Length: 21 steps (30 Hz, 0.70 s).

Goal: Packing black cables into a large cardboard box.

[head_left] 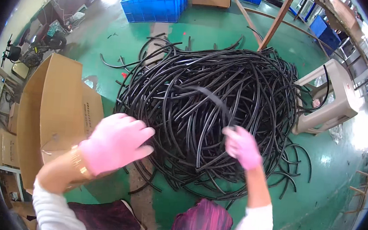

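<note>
From where I watched, the fingers of the right hand, in a pink glove, were closed around the near end of a single black rubber hose length, pinching it at the top of the fist. That hose ran up and away from the grip, its long axis arcing far and to the left over the big tangled heap of black hoses on the green painted floor. The left hand, also pink-gloved, hung over the near-left edge of the heap with its fingers together, loosely curled and pointing right, clamped on nothing I could see; whether the fingertips brushed the hoses below I could not tell. The held hose therefore lay to the right and farther off from the left hand, and the right hand was plainly the nearer one, already on it. Left of the left hand stood a tall open brown cardboard box, just beside the heap. To the right of the heap sat a beige plastic stool, tipped on its side, with some hoses looped around it. At the far side were a blue plastic crate and a slanting wooden post.
</note>
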Motion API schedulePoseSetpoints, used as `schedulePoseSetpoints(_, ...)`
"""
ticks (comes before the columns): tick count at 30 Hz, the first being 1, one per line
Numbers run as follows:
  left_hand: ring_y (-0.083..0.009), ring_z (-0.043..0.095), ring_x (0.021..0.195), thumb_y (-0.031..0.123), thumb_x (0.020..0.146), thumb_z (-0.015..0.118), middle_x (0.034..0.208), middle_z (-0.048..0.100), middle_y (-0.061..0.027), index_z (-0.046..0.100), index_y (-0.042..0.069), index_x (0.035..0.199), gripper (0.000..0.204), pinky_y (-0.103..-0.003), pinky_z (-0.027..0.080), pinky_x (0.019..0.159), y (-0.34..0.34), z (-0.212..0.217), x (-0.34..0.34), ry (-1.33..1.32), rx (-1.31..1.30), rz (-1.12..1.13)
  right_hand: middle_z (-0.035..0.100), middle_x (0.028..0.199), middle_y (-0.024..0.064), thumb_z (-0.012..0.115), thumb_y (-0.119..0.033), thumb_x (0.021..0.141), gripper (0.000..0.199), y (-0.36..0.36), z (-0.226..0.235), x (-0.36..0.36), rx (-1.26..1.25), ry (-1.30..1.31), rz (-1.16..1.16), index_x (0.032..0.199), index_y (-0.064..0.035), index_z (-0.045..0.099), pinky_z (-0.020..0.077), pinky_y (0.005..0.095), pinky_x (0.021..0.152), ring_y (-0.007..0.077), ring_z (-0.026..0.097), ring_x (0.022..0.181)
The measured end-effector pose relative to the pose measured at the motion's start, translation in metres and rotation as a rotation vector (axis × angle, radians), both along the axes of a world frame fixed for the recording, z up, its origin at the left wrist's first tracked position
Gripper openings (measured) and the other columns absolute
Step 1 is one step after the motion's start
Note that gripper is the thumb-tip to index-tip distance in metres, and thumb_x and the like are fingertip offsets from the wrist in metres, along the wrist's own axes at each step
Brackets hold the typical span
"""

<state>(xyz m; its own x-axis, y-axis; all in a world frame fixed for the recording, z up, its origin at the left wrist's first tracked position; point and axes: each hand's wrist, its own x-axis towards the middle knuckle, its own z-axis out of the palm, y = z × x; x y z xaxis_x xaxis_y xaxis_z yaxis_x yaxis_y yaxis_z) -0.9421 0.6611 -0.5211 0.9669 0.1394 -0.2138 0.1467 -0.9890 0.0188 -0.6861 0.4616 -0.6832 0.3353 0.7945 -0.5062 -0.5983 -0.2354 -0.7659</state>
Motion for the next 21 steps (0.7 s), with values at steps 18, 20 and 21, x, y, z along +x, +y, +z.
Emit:
schedulePoseSetpoints(18,-0.0346,0.065,0.09,0.02,0.089,0.056,0.095,0.063,-0.014,0.06,0.007,0.094,0.014,-0.047,0.053,0.076,0.038,-0.288,0.239,-0.344,-0.097,0.515,0.066,0.096,0.0082,0.06,-0.017,0.095,0.035,0.007,-0.075,0.077,0.15,0.099,-0.483,0.123,0.0046,0.057,0.0562,0.0309,0.076,0.0189,0.066,0.086)
schedulePoseSetpoints(20,-0.0357,0.064,0.094,0.021,0.092,0.053,0.101,0.064,-0.0175,0.06,0.007,0.097,0.016,-0.046,0.054,0.08,0.017,-0.27,0.241,-0.329,-0.262,0.506,0.068,0.096,0.0083,0.066,-0.013,0.093,0.026,0.039,-0.101,0.077,0.199,0.09,-0.544,0.115,0.0009,0.064,0.0576,0.0282,0.073,0.0172,0.068,0.081)
schedulePoseSetpoints(21,-0.0357,0.064,0.094,0.021,0.092,0.053,0.101,0.064,-0.0175,0.06,0.007,0.097,0.016,-0.046,0.054,0.08,0.017,-0.271,0.241,-0.331,-0.262,0.504,0.067,0.095,0.0084,0.066,-0.013,0.093,0.025,0.052,-0.12,0.085,0.213,0.127,-0.553,0.114,0.0003,0.062,0.0557,0.0267,0.068,0.0165,0.067,0.079)
